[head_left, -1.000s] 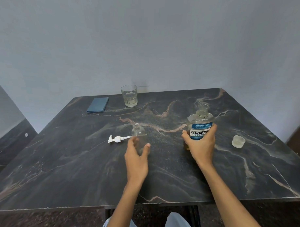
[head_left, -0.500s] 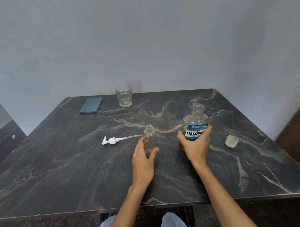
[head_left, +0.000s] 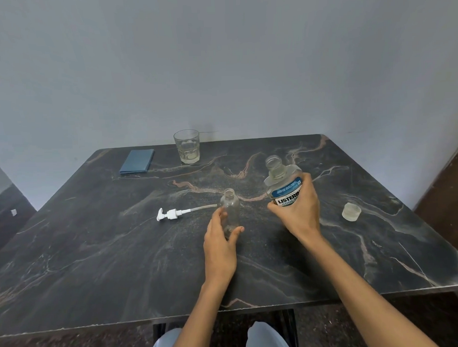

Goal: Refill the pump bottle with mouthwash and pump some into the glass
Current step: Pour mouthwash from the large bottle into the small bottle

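On the dark marbled stone surface [head_left: 95, 256], the right hand [head_left: 297, 215] grips the large clear blue-labelled mouthwash bottle [head_left: 284, 183], uncapped and tilted; its mouth should come right over the neck before tipping slowly. The left hand [head_left: 220, 241] clasps the small clear empty pump bottle [head_left: 229, 208] mid-surface. Nothing blocks the pour: the white pump head [head_left: 169, 214] lies beside it leftward, the translucent cap [head_left: 351, 212] towards the right edge, the clear tumbler glass [head_left: 186, 146] and flat blue cloth [head_left: 137, 161] at the far edge.

Head view: dim, even, cool bluish indoor light; no single source identifiable. Wall [head_left: 218, 57] evenly lit, darkening a little toward the corners. Dark marble table [head_left: 95, 256] shows faint sheen only, no hard glare. Soft, diffuse shadows under both forearms, near the front edge. Small highlights on the glass [head_left: 186, 146]. Wide-angle distortion: table edges splay outward and bow toward the frame borders. Focus acceptable at centre; slight softness and compression smear overall.
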